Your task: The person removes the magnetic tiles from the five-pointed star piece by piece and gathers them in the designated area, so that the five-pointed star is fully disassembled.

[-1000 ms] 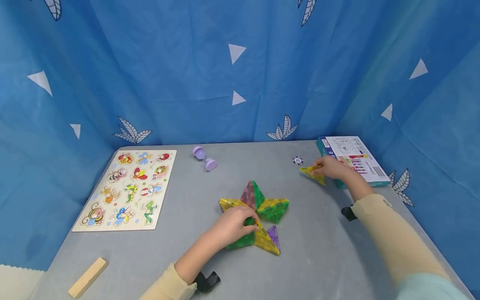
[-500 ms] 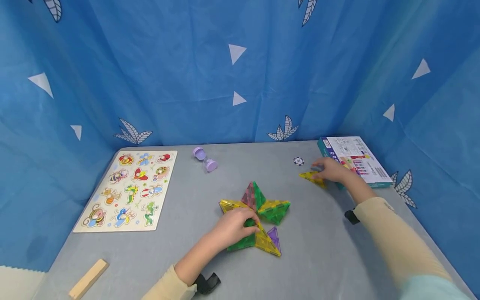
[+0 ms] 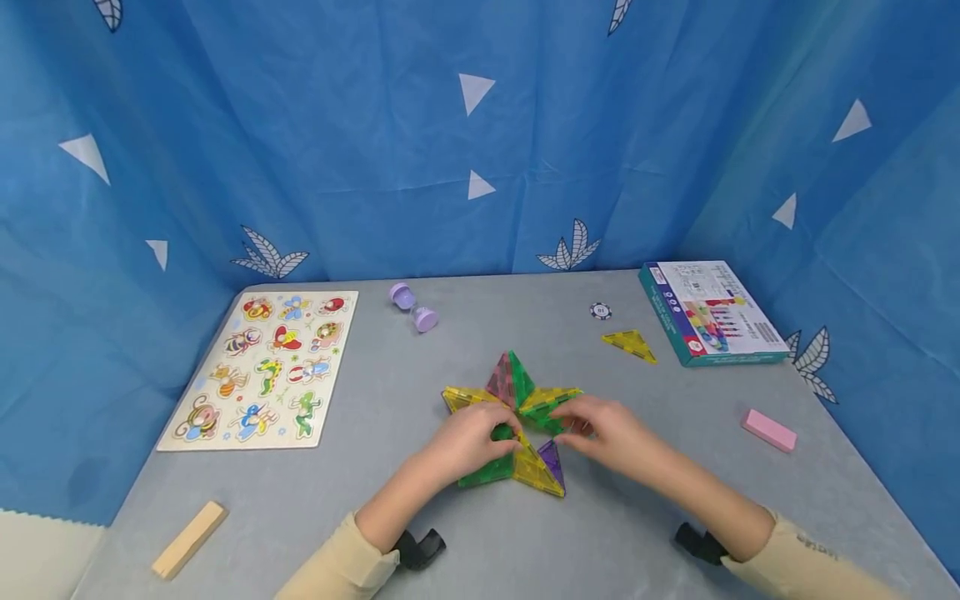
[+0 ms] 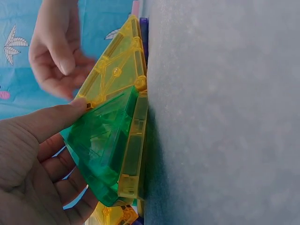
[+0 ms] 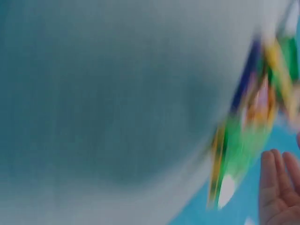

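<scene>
A star built of translucent triangular magnetic tiles (image 3: 540, 479) stands mid-table in the head view, with yellow, green and pink points. My left hand (image 3: 474, 440) pinches its near-left side, thumb on the edge where a green tile (image 4: 101, 145) meets a yellow tile (image 4: 115, 77) in the left wrist view. My right hand (image 3: 609, 432) is at the star's right side, fingers loosely bent and nothing held. Close to its fingertips are the right green point and a flat purple tile (image 3: 552, 460). The right wrist view is blurred.
A loose yellow triangle tile (image 3: 632, 344) lies back right, near a poker chip (image 3: 600, 311) and a box (image 3: 712, 317). A pink block (image 3: 769, 430) lies to the right. Leftward are an insect puzzle board (image 3: 330, 421), a purple sand timer (image 3: 413, 307) and a wooden block (image 3: 190, 540).
My right hand has let go of the yellow tile at the back right and moved left and nearer to the star. The pink block now shows. My left hand keeps its hold.
</scene>
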Available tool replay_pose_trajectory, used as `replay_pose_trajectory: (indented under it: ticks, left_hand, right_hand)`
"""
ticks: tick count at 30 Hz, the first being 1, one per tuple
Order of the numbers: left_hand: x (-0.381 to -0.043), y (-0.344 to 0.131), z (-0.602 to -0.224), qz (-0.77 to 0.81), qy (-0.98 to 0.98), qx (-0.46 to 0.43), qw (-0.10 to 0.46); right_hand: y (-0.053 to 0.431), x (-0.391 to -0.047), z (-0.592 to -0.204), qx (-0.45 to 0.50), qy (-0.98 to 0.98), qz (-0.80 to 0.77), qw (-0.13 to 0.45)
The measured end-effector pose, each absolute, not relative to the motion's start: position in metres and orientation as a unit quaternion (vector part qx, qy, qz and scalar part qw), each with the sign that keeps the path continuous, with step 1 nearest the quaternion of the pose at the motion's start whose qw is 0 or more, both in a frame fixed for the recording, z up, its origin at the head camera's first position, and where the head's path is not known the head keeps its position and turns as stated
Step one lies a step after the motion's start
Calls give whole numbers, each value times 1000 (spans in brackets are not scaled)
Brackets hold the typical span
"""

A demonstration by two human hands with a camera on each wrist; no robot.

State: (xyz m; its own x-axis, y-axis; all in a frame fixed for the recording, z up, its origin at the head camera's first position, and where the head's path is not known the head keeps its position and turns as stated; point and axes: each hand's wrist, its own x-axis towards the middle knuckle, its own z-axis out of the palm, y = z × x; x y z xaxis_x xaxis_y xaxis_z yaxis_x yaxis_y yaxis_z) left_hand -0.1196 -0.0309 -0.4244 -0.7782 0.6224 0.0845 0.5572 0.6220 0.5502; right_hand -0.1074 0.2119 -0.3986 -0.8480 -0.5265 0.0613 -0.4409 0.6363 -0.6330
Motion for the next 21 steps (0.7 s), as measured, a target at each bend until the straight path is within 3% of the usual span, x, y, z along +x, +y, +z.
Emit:
replay_pose_trajectory:
  ticks: [6,21]
  left_hand:
    - [-122,-31,-424,292,895,334,54]
    - [-128,-50,-409,291,891,328,116]
  right_hand:
    - [186,-87,-422,-243,896,-328,172]
    - [185,-83,-425,-232,891,-349,178]
